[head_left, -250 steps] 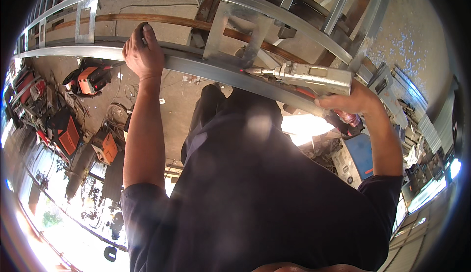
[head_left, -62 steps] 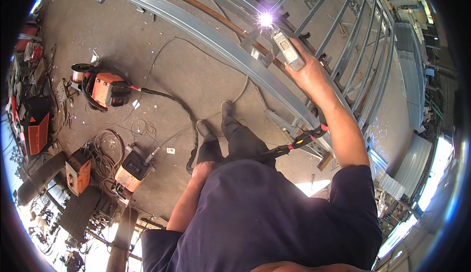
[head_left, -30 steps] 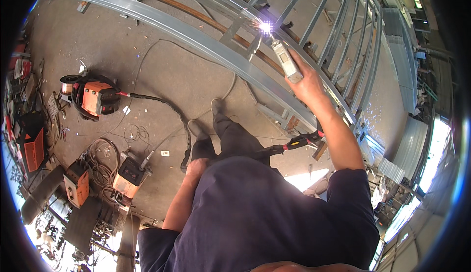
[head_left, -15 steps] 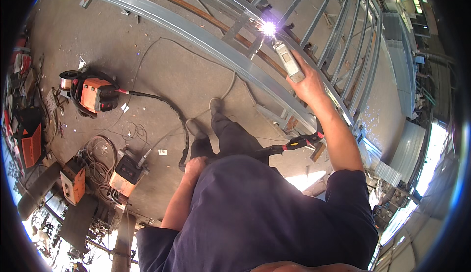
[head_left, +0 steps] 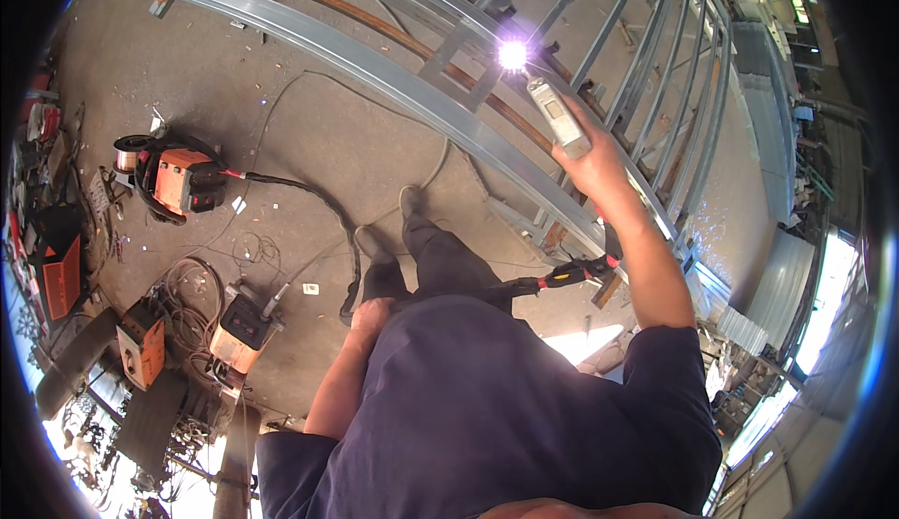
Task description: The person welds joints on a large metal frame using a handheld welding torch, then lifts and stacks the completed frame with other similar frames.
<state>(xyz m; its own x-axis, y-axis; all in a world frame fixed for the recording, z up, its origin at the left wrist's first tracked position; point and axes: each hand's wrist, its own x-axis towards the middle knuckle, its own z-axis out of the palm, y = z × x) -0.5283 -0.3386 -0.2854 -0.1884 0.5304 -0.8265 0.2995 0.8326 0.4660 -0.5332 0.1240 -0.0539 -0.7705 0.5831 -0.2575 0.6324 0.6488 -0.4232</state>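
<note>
My right hand is wrapped round the handle of a welding torch, a pale, worn, boxy grip with a thin neck. At its tip a bright violet-white arc burns against a steel rail of the large metal frame. The glare hides the exact joint. My left hand rests low against my left leg, close to the black torch cable; its fingers are hidden, and whether it grips the cable I cannot tell. The cable shows again right of my legs, below my right forearm.
An orange wire feeder with a wire spool stands on the floor at left. Nearer are two orange power units and coiled hoses. A thin cable crosses the floor. Sheet metal lies at far right.
My right hand and the torch handle have shifted slightly right and down, with the arc staying at nearly the same spot. Fewer sparks show around it. My left hand has hardly moved.
</note>
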